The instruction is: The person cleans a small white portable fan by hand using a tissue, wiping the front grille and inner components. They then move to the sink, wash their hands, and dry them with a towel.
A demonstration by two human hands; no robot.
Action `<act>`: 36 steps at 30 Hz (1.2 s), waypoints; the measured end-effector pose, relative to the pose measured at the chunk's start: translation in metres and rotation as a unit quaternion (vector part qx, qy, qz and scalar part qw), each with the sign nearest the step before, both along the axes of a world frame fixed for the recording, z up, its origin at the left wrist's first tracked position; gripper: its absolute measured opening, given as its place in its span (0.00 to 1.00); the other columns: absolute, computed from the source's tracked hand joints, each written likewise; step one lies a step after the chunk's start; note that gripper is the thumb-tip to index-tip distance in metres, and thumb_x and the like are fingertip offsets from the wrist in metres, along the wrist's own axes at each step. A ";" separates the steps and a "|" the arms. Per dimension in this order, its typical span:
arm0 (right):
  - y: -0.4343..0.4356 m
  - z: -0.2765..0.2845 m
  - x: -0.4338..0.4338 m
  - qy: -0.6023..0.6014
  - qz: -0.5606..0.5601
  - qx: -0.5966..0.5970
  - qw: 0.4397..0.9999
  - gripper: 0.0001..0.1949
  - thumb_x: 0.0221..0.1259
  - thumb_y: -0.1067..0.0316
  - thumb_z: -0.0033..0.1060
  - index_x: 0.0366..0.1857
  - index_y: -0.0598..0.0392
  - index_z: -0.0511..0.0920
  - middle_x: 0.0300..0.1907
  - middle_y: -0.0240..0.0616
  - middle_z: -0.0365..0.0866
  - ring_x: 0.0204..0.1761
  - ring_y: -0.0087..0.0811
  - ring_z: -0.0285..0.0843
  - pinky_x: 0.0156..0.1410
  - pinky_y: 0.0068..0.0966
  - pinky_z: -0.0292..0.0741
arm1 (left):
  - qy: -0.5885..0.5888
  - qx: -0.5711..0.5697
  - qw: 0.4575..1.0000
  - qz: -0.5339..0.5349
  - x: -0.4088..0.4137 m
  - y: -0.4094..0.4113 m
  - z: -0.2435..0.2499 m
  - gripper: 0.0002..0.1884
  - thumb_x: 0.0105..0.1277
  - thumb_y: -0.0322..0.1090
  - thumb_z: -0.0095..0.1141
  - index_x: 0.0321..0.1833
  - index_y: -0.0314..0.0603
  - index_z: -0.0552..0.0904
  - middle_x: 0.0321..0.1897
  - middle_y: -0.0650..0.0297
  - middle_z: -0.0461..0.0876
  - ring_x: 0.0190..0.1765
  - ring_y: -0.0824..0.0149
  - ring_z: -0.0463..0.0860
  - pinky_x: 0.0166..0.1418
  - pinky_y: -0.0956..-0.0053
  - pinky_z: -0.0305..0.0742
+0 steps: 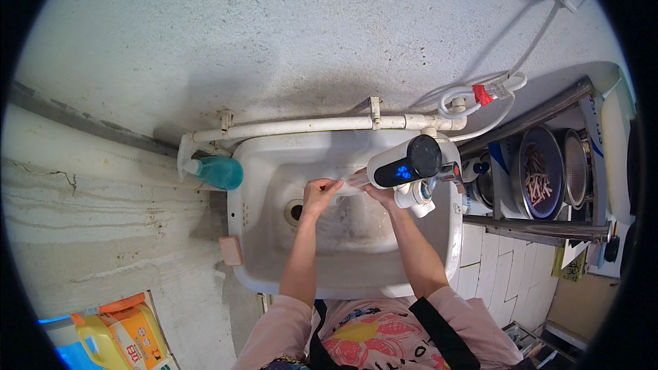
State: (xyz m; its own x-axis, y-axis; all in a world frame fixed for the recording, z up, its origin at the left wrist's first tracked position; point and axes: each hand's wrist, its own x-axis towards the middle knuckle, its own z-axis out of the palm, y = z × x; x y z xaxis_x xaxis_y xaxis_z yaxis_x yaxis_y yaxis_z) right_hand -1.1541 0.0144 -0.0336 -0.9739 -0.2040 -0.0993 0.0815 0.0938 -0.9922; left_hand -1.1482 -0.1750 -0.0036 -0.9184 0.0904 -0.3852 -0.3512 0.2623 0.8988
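Observation:
Both hands are over the basin of a white ceramic sink (pixel 280 272). My left hand (pixel 320 198) is left of the tap, with its thumb and forefinger brought together. My right hand (pixel 381 194) is partly hidden under a white electric water-heating tap (pixel 393 164), which has a lit blue display. Something pale and translucent (pixel 350 184) shows between the hands; whether it is a thin object or running water is unclear. Wet marks cover the basin bottom. The round drain (pixel 295 211) lies just left of my left wrist.
A teal pump bottle (pixel 221 173) stands at the sink's back left corner. On the left rim rests a pinkish bar of soap (pixel 231 251). A white pipe (pixel 308 126) runs behind. To the right, a rack (pixel 545 228) holds metal bowls (pixel 547 174). A yellow jug (pixel 123 336) is at lower left.

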 end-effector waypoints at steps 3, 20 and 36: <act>-0.015 -0.027 0.000 0.006 -0.094 0.142 0.985 0.19 0.55 0.49 0.57 0.36 0.57 0.77 0.34 0.32 0.79 0.35 0.25 0.75 0.37 0.26 0.72 | -0.061 0.128 0.986 0.091 0.005 0.021 0.005 0.15 0.59 0.48 0.57 0.31 0.41 0.79 0.25 0.71 0.75 0.31 0.76 0.69 0.33 0.78 0.62; -0.081 0.012 0.023 0.009 -0.128 0.285 0.950 0.07 0.54 0.70 0.50 0.34 0.59 0.76 0.31 0.47 0.78 0.34 0.43 0.78 0.38 0.33 0.73 | -0.238 0.429 0.801 0.345 0.009 0.036 -0.051 0.16 0.69 0.47 0.36 0.49 0.48 0.72 0.40 0.67 0.76 0.43 0.66 0.74 0.47 0.66 0.70; -0.068 0.012 0.004 -0.090 -0.167 0.266 0.945 0.23 0.62 0.49 0.37 0.28 0.58 0.79 0.29 0.49 0.80 0.35 0.46 0.78 0.44 0.39 0.70 | -0.348 0.342 0.809 0.328 0.018 0.065 -0.053 0.13 0.67 0.48 0.40 0.39 0.50 0.74 0.24 0.70 0.73 0.23 0.73 0.72 0.17 0.73 0.64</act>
State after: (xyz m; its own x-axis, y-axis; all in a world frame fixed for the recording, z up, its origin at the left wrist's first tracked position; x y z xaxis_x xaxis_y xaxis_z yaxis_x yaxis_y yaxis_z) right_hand -1.1502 -0.0536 -0.0215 -0.9331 0.2364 -0.2708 0.3567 0.5148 -0.7796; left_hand -1.1302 -0.1097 -0.0570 -0.4369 0.0833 -0.8956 -0.6971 -0.6607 0.2786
